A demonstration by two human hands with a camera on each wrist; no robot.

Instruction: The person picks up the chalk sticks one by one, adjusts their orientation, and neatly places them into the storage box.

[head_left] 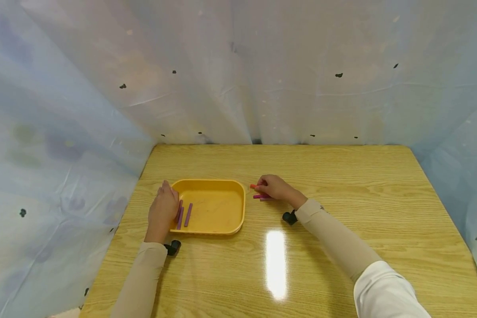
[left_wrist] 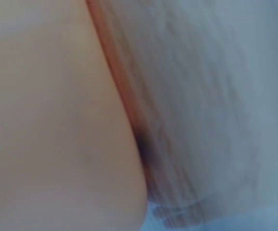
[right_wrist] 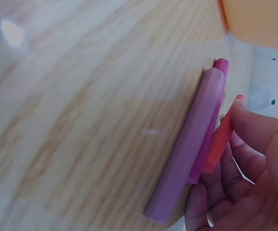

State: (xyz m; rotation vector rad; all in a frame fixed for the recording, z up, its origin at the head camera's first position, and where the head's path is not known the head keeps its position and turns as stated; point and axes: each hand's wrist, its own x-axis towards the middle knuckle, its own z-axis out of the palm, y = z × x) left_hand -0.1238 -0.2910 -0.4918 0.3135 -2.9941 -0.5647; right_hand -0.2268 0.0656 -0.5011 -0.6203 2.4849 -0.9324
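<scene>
My left hand grips the left rim of a shallow yellow tray. Inside that tray, near this hand, lie several purple sticks. Just right of the tray, my right hand pinches a short coral-red stick between thumb and fingers. Beside the pinched stick, a pale purple six-sided stick and a magenta stick lie side by side on the table, close to the fingertips. A blurred pale surface fills much of the left wrist view, and no fingers show there.
A wood-grain table carries everything. Pale plastic sheeting with dark marks hangs behind it and at both sides. Small black devices sit at both wrists. A bright light reflection lies on the tabletop.
</scene>
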